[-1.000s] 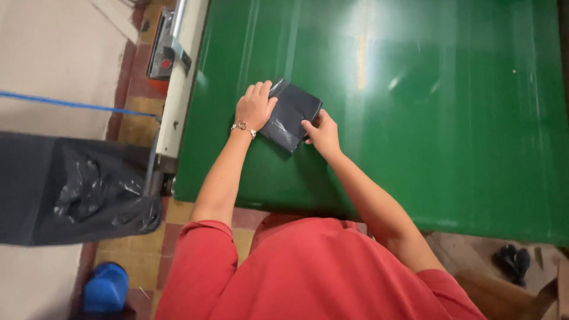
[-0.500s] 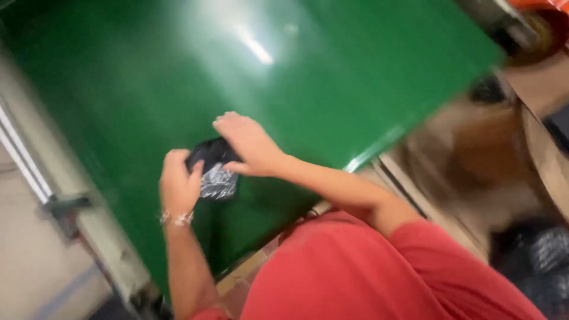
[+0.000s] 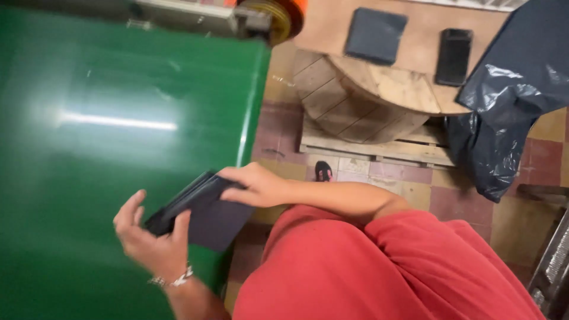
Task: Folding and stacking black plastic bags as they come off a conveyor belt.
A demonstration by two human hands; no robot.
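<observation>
Head view: both hands hold a flat, dark folded piece (image 3: 204,213) over the near right edge of the green table (image 3: 89,178). The left hand (image 3: 151,240) sits at the piece's lower left end, thumb and fingers curled around that end and clamped on it, so the piece runs up and to the right from between those fingers. A light beaded bracelet (image 3: 172,278) circles the left wrist. The right hand (image 3: 255,186) grips the upper right end, fingers bent over the top edge and closed on it; the loose lower corner of the piece hangs just below these fingers, past the table's edge. The piece lies tilted, spanning the gap between the two hands.

Well beyond the right hand's fingers stands a wooden spool table (image 3: 379,89) bearing a dark square pad (image 3: 374,34) and a black phone (image 3: 453,56). A black plastic bag (image 3: 504,112) hangs to the right of it.
</observation>
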